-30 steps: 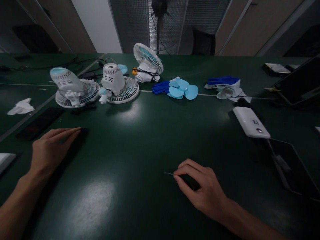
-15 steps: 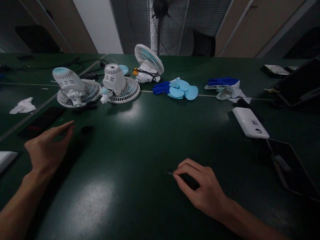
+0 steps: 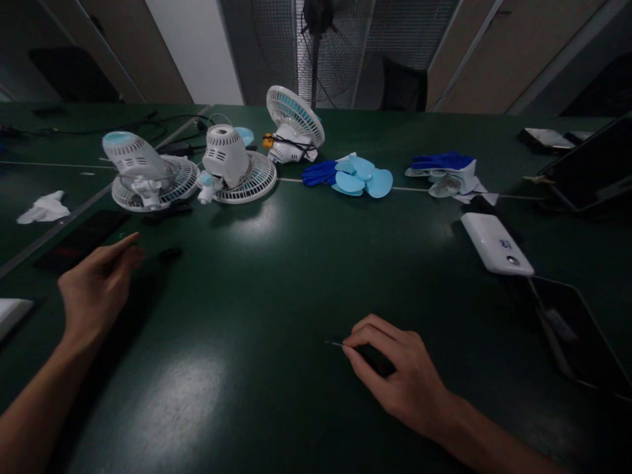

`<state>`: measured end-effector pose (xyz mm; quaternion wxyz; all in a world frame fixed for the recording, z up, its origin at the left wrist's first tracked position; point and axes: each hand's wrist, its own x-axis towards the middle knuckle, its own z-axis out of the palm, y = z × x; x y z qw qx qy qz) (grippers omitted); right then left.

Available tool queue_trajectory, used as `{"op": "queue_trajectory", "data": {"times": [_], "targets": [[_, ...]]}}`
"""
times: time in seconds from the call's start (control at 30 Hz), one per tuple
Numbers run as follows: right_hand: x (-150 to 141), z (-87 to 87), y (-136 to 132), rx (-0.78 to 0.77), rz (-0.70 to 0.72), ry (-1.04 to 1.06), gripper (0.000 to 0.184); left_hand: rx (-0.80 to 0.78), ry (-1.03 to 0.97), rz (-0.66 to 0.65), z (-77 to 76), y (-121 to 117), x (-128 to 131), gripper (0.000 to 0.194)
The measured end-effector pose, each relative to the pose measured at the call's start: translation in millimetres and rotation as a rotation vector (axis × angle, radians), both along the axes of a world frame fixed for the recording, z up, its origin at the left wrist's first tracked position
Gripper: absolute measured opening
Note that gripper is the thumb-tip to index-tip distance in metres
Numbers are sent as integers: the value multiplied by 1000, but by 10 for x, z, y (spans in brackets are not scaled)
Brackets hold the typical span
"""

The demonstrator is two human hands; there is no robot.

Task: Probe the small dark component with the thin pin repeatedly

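My right hand is closed in a pinch over the table, a thin metal rod poking out leftward from between thumb and forefinger. What kind of tool or part it is, I cannot make out. On the left, my left hand hovers above the table with forefinger and thumb apart and somewhat blurred; no held thing shows. Just to the right of its fingertips lies a small black object, too dark to identify. Beyond that hand sits a flat dark device.
White desk-fan parts and a caged fan head stand at the back. Light-blue fan blades lie beside blue gloves; more gloves are farther right. A white case and dark tablet lie right.
My left hand has drawn slightly back from the small black object, and its fingertips have parted a little. My right hand keeps its place with the thin rod.
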<state>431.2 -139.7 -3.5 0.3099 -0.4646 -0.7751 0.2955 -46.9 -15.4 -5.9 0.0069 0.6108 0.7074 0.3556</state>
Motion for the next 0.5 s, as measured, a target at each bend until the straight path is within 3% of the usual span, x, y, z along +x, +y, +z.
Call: {"op": "queue_trajectory", "data": {"times": [0.17,0.33,0.5], "targets": [[-3,-9,-6,4,-10,-8,12,-29,-113,-20,47,-17,48,59],[4,-20,-14,2,-10,-25,11,-103,-293,126,139,-51,179,64],[0,-8,-12,2,-11,-20,12,-99,-366,158,155,-54,210,62]]}}
